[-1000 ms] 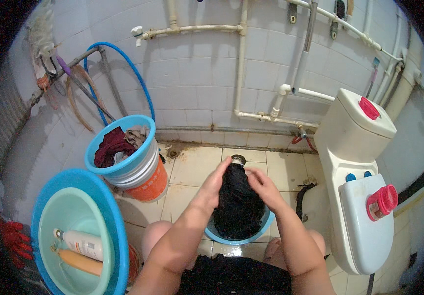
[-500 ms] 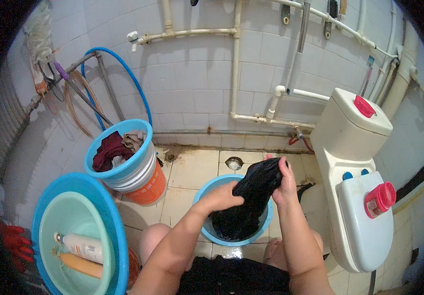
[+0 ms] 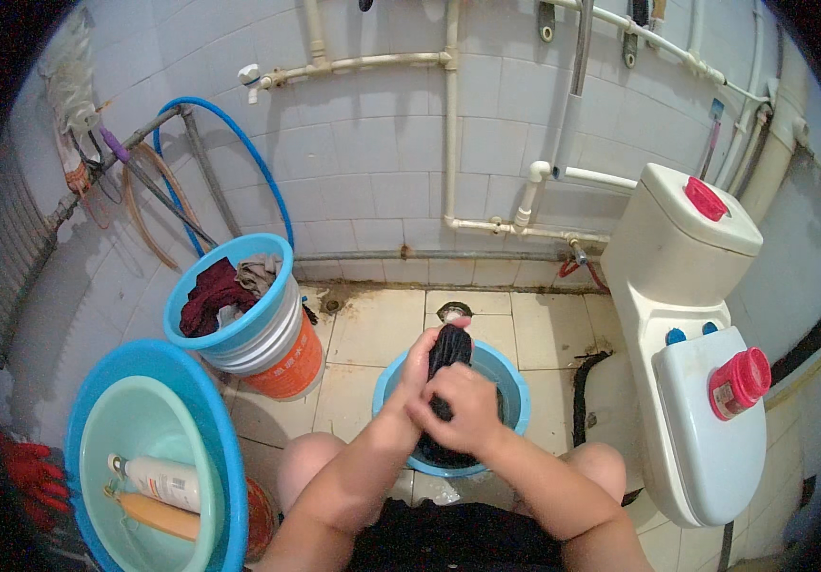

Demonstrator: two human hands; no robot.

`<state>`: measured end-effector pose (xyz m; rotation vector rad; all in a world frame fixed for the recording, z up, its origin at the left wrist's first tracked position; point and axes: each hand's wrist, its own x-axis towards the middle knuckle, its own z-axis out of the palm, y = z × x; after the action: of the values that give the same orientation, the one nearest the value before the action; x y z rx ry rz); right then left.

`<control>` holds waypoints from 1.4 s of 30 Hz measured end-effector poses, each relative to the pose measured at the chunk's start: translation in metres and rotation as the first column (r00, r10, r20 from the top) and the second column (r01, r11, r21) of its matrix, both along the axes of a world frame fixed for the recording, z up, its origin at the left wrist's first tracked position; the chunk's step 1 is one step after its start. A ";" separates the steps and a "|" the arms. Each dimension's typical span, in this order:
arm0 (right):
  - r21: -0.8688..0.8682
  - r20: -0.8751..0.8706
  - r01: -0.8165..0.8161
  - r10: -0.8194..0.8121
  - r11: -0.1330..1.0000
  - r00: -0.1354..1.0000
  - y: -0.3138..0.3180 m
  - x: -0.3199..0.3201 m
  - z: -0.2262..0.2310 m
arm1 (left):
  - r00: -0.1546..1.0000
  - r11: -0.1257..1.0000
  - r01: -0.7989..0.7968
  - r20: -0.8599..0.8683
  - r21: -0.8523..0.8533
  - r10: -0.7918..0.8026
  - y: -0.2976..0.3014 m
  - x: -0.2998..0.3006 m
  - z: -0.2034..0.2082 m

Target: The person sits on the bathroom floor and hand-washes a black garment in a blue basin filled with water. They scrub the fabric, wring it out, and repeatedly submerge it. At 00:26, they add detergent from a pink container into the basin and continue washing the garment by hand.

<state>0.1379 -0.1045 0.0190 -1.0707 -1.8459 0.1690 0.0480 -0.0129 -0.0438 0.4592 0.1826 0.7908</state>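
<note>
A wet-looking black cloth (image 3: 450,351) is bunched lengthwise between my two hands. My left hand (image 3: 417,362) is closed along its left side, near the upper end. Lower down, my right hand (image 3: 468,404) is wrapped around the cloth, its fingers curled over the bundle. Both hands are above a light blue basin (image 3: 522,410) on the floor between my knees. The lower part of the cloth hangs into the basin, where my hands and forearms partly hide it.
Left stands a white and orange bucket (image 3: 286,367) under a blue basin (image 3: 282,276) of dark red and grey clothes (image 3: 212,297). Nearer, a pale green basin (image 3: 96,419) holds a white bottle (image 3: 158,480) and a wooden-handled brush (image 3: 158,515). A toilet (image 3: 706,410) with a red jar (image 3: 740,383) is right.
The cloth was spread wide between my hands; now it is gathered into a narrow bundle. My right hand has moved left and down onto it, and my left hand has shifted up.
</note>
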 end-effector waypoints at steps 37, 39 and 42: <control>-0.567 -0.440 -0.007 -0.295 0.824 0.848 0.045 0.056 -0.028 | 0.810 0.995 0.085 -0.585 0.056 -0.036 -0.013 -0.011 0.026; -0.522 -0.647 -0.159 -0.267 0.838 0.715 0.053 0.078 -0.037 | 0.673 0.917 0.131 -0.713 0.376 0.196 -0.001 -0.017 0.024; -0.480 -0.830 -0.438 -0.230 0.760 0.509 0.042 0.082 -0.004 | 0.468 0.597 0.027 -0.538 0.801 0.701 0.005 -0.020 0.023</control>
<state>0.2197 -0.0621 0.0152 -0.9978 -0.8658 1.2964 0.0278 -0.0075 -0.0205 1.6562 0.9399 1.0282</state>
